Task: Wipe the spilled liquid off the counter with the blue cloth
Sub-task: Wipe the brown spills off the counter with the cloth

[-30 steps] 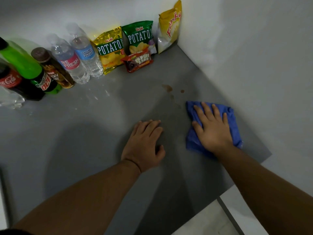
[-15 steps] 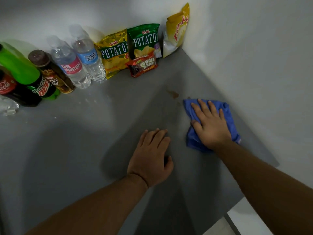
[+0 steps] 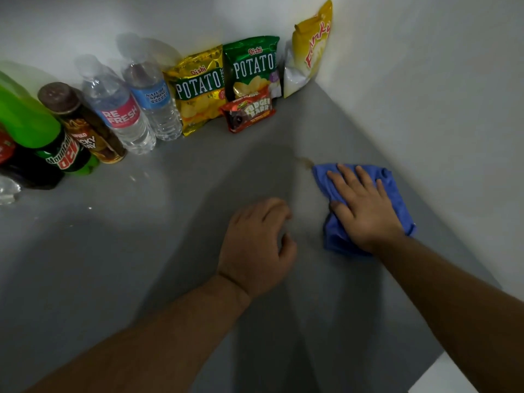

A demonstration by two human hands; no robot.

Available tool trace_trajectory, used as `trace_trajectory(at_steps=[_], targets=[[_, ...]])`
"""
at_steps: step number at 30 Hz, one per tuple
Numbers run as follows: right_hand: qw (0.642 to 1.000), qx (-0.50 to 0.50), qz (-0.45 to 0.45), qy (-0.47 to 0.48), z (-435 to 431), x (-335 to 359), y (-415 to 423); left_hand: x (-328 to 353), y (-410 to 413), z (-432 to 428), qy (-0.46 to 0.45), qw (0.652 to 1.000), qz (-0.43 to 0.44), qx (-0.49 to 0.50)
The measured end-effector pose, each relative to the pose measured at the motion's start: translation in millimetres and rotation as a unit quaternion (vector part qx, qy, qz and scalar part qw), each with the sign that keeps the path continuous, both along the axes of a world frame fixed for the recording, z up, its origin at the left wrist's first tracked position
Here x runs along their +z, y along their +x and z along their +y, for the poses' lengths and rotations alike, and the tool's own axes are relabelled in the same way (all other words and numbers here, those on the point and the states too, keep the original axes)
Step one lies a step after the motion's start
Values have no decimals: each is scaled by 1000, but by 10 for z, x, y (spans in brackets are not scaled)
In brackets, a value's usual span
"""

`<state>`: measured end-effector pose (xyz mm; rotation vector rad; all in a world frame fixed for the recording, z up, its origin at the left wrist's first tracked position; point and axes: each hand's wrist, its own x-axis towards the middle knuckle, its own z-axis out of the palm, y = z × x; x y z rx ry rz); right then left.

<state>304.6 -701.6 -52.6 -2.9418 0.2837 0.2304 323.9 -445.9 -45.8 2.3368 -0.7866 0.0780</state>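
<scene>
A crumpled blue cloth (image 3: pixel 397 191) lies on the grey counter (image 3: pixel 141 251) near the right wall. My right hand (image 3: pixel 363 208) presses flat on top of it, fingers spread. A small brown smear of spilled liquid (image 3: pixel 304 161) shows on the counter just beyond the cloth's far left corner. My left hand (image 3: pixel 258 248) rests on the bare counter to the left of the cloth, fingers curled, holding nothing.
Along the back wall stand soda bottles (image 3: pixel 37 131), two water bottles (image 3: pixel 122 114), two potato chip bags (image 3: pixel 198 89), a red snack pack (image 3: pixel 249 112) and a yellow bag (image 3: pixel 309 46) in the corner. A white wall (image 3: pixel 439 109) borders the counter on the right.
My right hand has pushed the cloth away from me over the spill; the smaller drops are now covered. My left hand's fingers have curled.
</scene>
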Motion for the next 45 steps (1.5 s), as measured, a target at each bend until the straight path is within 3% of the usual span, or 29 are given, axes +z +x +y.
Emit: trace_trajectory(at_steps=[3, 10, 17, 24, 28, 32, 39, 41, 45], targets=[[999, -44, 4, -15, 285, -33, 245, 46, 364, -7, 18, 999, -7, 38], [991, 130, 15, 18, 219, -3, -271, -70, 931, 87, 72, 996, -16, 42], [999, -49, 12, -12, 242, -46, 433, -131, 937, 81, 86, 995, -37, 35], [992, 123, 4, 19, 337, -36, 105, -152, 949, 79, 90, 995, -37, 36], [999, 48, 0, 3, 83, -13, 341, -153, 948, 82, 100, 994, -35, 34], [999, -37, 9, -23, 358, -37, 938, -139, 951, 86, 103, 994, -32, 29], [990, 137, 2, 20, 399, -15, 578, -145, 956, 97, 93, 995, -29, 31], [991, 133, 4, 18, 203, 10, 583, -146, 955, 97, 92, 995, -28, 31], [999, 28, 3, -14, 264, -14, 1027, -137, 953, 97, 97, 995, -25, 29]])
